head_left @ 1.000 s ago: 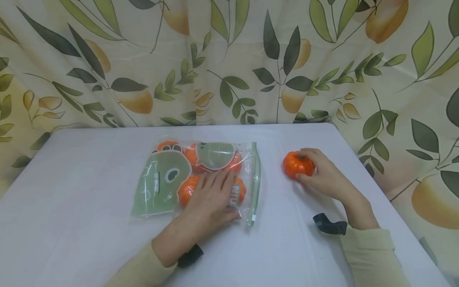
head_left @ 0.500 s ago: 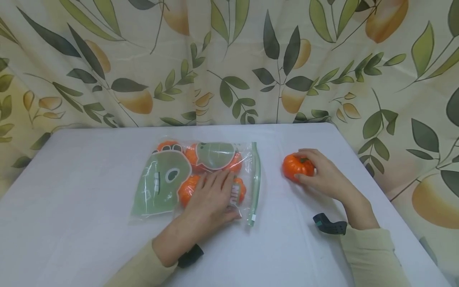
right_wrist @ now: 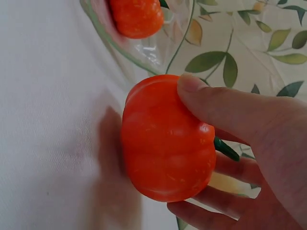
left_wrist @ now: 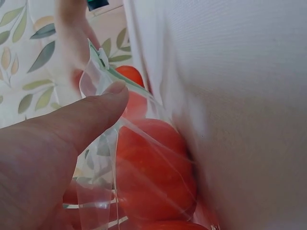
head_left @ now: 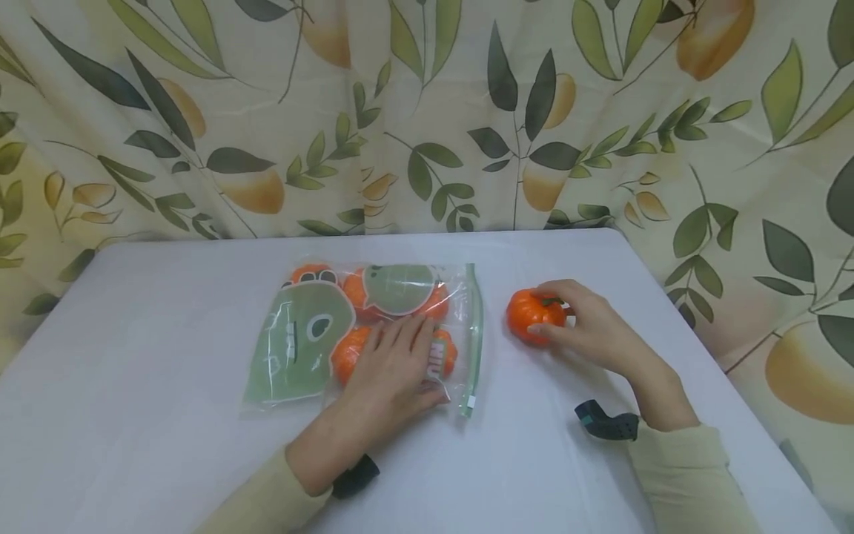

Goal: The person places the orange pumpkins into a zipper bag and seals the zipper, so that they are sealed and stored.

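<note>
A small orange toy pumpkin (head_left: 523,317) with a green stem is in my right hand (head_left: 590,326), thumb on one side and fingers on the other. In the right wrist view the pumpkin (right_wrist: 165,143) looks just off the white cloth, its shadow beside it. My left hand (head_left: 387,371) rests with fairly straight fingers on a clear zip bag (head_left: 293,386) with green frog-like prints. Several orange pumpkins (head_left: 350,356) show inside the bag; the hand covers part of one. In the left wrist view my thumb (left_wrist: 103,108) lies against the plastic near the green zip edge.
The bag's green zip edge (head_left: 474,334), with a white slider (head_left: 471,402), faces right toward the held pumpkin. White cloth covers the table (head_left: 133,371). A leaf-and-fruit patterned curtain (head_left: 427,111) hangs behind it. A dark wrist camera (head_left: 607,421) sits by the right sleeve.
My right hand has moved left with the pumpkin, closer to the bag's zip edge. The left hand stays on the bag, and the zip edge has shifted very slightly.
</note>
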Available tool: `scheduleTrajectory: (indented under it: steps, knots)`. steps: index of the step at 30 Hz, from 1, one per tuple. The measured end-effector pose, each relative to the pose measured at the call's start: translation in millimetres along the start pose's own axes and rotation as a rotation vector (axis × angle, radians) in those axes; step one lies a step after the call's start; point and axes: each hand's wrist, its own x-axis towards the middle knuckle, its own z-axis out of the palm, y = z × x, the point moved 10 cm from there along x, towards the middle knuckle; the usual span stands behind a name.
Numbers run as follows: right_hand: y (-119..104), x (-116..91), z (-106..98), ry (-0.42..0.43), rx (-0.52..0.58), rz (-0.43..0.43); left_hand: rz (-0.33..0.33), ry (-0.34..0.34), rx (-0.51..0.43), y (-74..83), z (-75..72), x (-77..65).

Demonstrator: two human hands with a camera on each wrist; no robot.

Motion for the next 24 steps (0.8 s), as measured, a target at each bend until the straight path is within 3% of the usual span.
scheduleTrajectory:
  steps: [8, 16, 24]
  knots:
    - [-16, 4, 17, -0.047, 0.022, -0.024, 0.000, 0.002, 0.009, -0.9, 2.2, 0.9]
    - [-45, 3, 32, -0.092, 0.052, -0.128, -0.012, -0.008, 0.002, -1.6, 3.0, 0.0]
    - [-60, 1, 44, -0.128, 0.108, -0.180, 0.002, 0.011, 0.026, 0.0, 1.0, 0.3]
